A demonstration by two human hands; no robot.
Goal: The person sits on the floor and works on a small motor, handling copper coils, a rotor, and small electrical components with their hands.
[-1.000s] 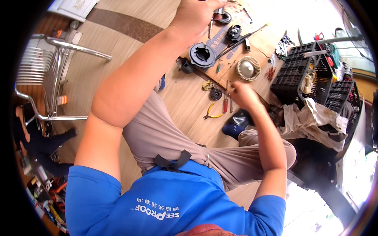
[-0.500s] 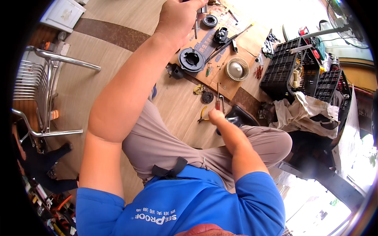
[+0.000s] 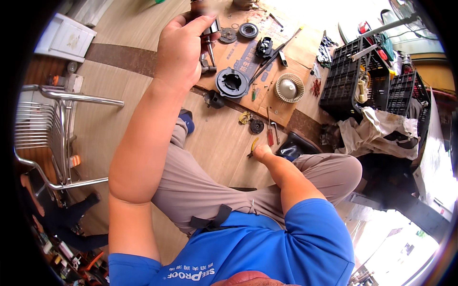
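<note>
My left hand (image 3: 180, 52) is raised in front of me and grips a small metal motor part with a shaft (image 3: 210, 35) sticking down. My right hand (image 3: 262, 152) is low on the wooden floor by my right knee, its fingers closed around yellow-handled pliers (image 3: 253, 144). A red-handled screwdriver (image 3: 269, 137) and a small black round part (image 3: 256, 126) lie just beyond that hand. Further out, a black round housing (image 3: 232, 82) and a beige fan wheel (image 3: 289, 87) rest on a cardboard sheet (image 3: 293, 47).
Black plastic crates (image 3: 348, 81) with tools stand at the right, with a crumpled cloth (image 3: 377, 128) in front of them. A metal chair (image 3: 52, 138) is at my left and a white box (image 3: 64, 38) lies at the far left. A dark shoe (image 3: 293, 145) sits near my knee.
My right hand came back from the parts on the cardboard down to the floor and closed on the yellow-handled pliers. My left hand kept its part raised.
</note>
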